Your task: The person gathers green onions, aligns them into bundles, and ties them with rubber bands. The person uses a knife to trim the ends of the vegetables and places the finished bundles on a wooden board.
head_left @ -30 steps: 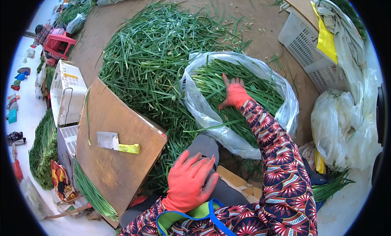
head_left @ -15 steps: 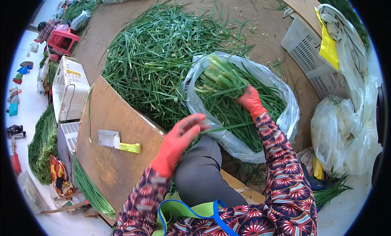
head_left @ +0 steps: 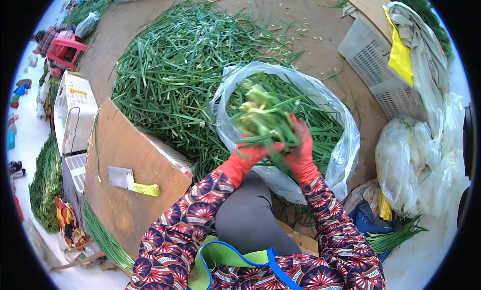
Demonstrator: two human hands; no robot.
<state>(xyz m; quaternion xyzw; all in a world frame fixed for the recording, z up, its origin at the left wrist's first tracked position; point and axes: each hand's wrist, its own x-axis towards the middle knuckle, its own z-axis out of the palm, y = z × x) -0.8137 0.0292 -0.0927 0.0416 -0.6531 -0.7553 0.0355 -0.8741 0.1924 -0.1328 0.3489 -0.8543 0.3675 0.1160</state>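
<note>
Both my hands wear orange-red gloves and meet on a bunch of garlic chives [head_left: 263, 109], held above a clear plastic bag [head_left: 346, 177]. My left hand [head_left: 245, 160] is closed around the near left side of the bunch. My right hand [head_left: 301, 152] is closed on its right side, fingers pointing up. The pale cut ends of the bunch face away from me, and motion blurs them slightly. More green chives [head_left: 323, 119] lie loose inside the open bag. Part of each hand's fingers is hidden by the leaves.
A big heap of loose chives [head_left: 170, 74] lies beyond the bag to the left. A cleaver [head_left: 133, 181] with a yellow handle rests on a wooden board [head_left: 112, 215]. White crates [head_left: 373, 57] stand at right, with crumpled plastic bags [head_left: 406, 160] nearer. A person sits by a red stool [head_left: 65, 52].
My left hand has moved right and taken hold of the bunch, which my right hand alone held before. The bunch has come nearer to me. The whole view has shifted slightly.
</note>
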